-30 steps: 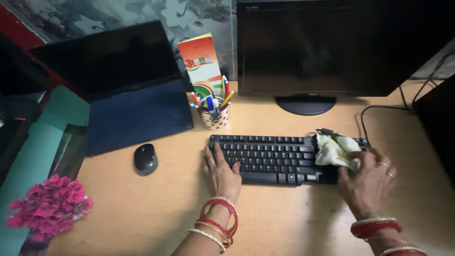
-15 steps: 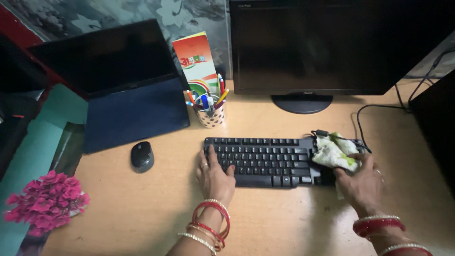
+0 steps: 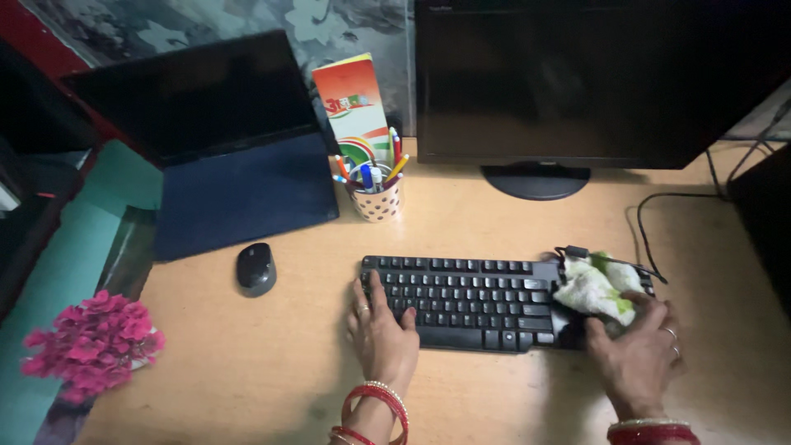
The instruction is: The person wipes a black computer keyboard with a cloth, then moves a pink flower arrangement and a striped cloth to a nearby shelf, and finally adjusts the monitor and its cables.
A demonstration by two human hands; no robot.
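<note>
A black keyboard [image 3: 470,298] lies on the wooden desk [image 3: 247,363] in front of me. My left hand [image 3: 381,323] rests flat on the keyboard's left end, fingers spread over the keys. My right hand [image 3: 636,350] grips a crumpled white and green cloth [image 3: 596,287] and presses it on the keyboard's right end. Red and gold bangles circle both wrists.
A black monitor [image 3: 593,78] stands behind the keyboard. A dark blue laptop [image 3: 222,140] sits open at the back left, with a black mouse [image 3: 255,268] before it. A dotted pen cup [image 3: 375,194], pink flowers [image 3: 91,342] and a black cable [image 3: 659,214] are also on the desk.
My right hand has slid the cloth a little toward me and to the right over the keyboard's right end. The left hand stays on the keys. The view has shifted slightly.
</note>
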